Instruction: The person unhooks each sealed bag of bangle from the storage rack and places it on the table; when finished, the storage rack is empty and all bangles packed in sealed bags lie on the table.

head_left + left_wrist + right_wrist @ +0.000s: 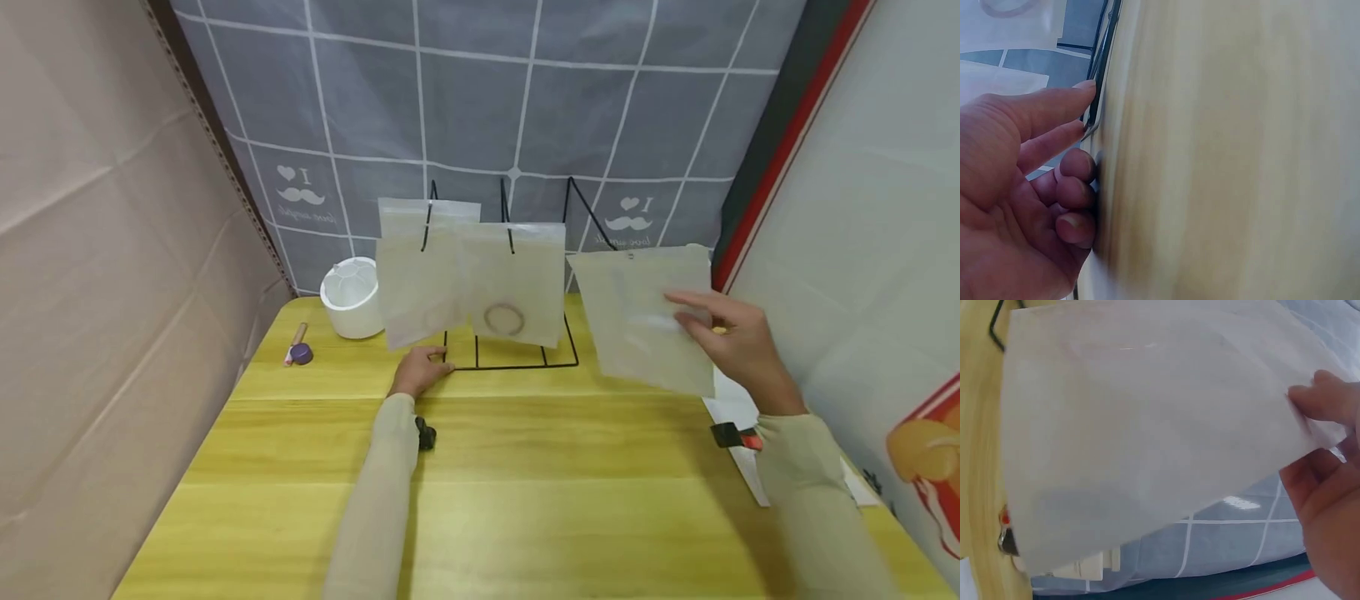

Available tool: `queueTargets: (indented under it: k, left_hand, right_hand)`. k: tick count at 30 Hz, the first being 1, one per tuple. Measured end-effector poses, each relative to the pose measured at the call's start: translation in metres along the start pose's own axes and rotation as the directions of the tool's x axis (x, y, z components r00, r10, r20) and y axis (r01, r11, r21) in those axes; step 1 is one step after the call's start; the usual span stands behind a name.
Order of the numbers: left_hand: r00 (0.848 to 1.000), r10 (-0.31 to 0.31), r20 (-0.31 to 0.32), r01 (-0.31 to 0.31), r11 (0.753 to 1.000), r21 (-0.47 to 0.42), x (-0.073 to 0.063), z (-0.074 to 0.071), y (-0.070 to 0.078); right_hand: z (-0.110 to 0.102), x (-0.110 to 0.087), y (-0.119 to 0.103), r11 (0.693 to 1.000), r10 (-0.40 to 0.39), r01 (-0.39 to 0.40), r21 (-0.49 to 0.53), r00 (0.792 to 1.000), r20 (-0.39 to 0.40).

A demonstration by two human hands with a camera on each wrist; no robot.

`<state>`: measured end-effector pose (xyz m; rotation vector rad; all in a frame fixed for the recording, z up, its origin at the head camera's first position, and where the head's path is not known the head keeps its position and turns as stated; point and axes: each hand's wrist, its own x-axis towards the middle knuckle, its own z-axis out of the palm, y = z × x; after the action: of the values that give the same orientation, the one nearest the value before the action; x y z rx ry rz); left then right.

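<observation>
Two hands are at work on a black wire rack (517, 367), which stands by the middle of the far edge of the worktop (525, 467).

Left hand (418, 371): thumb and finger pinch the rack's base at its front left corner; in the left wrist view the remaining fingers are curled in beside the worktop. Right hand (742, 343): narrow grip, pinching the right-hand edge of a pale flat bag (637, 333), thumb on one face and fingers behind. That bag is off the worktop's surface, toward the far right corner, its top edge meeting or just beside the tip of the right hook (594, 213). Whether the wire passes through the bag's hole cannot be told.

A left bag (416, 287) and a middle bag (517, 271) hang on the other hooks, slightly overlapping; a ring (504, 319) shows through the middle one.

Assessment: the step appears to be working the bag at the hook; its direction, on or off, is not established. Good practice: keep the hole in line with the sloping wire, hold the bag nearer its top edge to limit sag, and pull gently to avoid tearing. Pressure on the base should counter tipping.
</observation>
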<state>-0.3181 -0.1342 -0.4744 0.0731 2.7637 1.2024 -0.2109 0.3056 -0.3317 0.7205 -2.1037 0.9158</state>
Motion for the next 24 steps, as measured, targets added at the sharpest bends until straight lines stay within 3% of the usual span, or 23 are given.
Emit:
queueTargets:
  k: [3, 5, 6, 7, 10, 12, 13, 15, 16, 18, 22, 24]
  left_hand:
    - [1.0, 0.002, 0.005, -0.002, 1.0, 0.001, 0.001, 0.0, 0.001]
    - [1.0, -0.001, 0.01, 0.001, 1.0, 0.003, 0.0, -0.001, 0.002]
    - [1.0, -0.002, 0.013, 0.001, 1.0, 0.006, 0.0, -0.001, 0.002]
    - [1.0, -0.002, 0.016, 0.002, 1.0, 0.008, 0.0, -0.001, 0.002]
    - [1.0, -0.002, 0.023, 0.002, 1.0, 0.011, 0.0, -0.002, 0.001]
    - [1.0, -0.005, 0.026, 0.005, 1.0, 0.012, -0.001, -0.003, 0.0]
    - [1.0, -0.006, 0.028, 0.005, 1.0, 0.015, -0.001, -0.003, 0.0]
    - [0.999, -0.011, 0.03, 0.011, 1.0, 0.014, -0.001, -0.004, 0.0]
    - [0.999, -0.015, 0.031, 0.014, 1.0, 0.013, -0.001, -0.004, 0.0]
    - [0.999, -0.017, 0.033, 0.016, 1.0, 0.012, 0.0, -0.004, 0.0]
    - [0.999, -0.023, 0.035, 0.023, 1.0, 0.006, 0.0, -0.004, 0.001]
    - [0.999, -0.021, 0.033, 0.021, 1.0, 0.003, 0.0, -0.003, 0.002]
  right_hand:
    - [-0.019, -0.011, -0.007, 0.986, 0.091, -0.105, 0.132, 0.99, 0.104]
    - [-0.03, -0.024, -0.001, 0.943, 0.219, -0.263, 0.202, 0.952, 0.214]
    - [-0.034, -0.032, 0.006, 0.899, 0.296, -0.366, 0.24, 0.912, 0.284]
    - [-0.036, -0.039, 0.011, 0.841, 0.376, -0.476, 0.257, 0.856, 0.354]
    - [-0.036, -0.065, 0.032, 0.676, 0.539, -0.712, 0.189, 0.653, 0.531]
    - [-0.031, -0.082, 0.051, 0.628, 0.57, -0.77, 0.117, 0.557, 0.604]
    - [-0.028, -0.09, 0.06, 0.632, 0.574, -0.771, 0.078, 0.533, 0.622]
    - [-0.023, -0.103, 0.075, 0.66, 0.589, -0.751, -0.006, 0.513, 0.625]
    - [-0.021, -0.108, 0.081, 0.658, 0.607, -0.751, -0.046, 0.493, 0.623]
    - [-0.018, -0.115, 0.091, 0.672, 0.628, -0.73, -0.124, 0.473, 0.618]
    - [-0.012, -0.118, 0.097, 0.69, 0.651, -0.686, -0.229, 0.45, 0.611]
    - [-0.01, -0.118, 0.097, 0.695, 0.657, -0.673, -0.254, 0.451, 0.604]
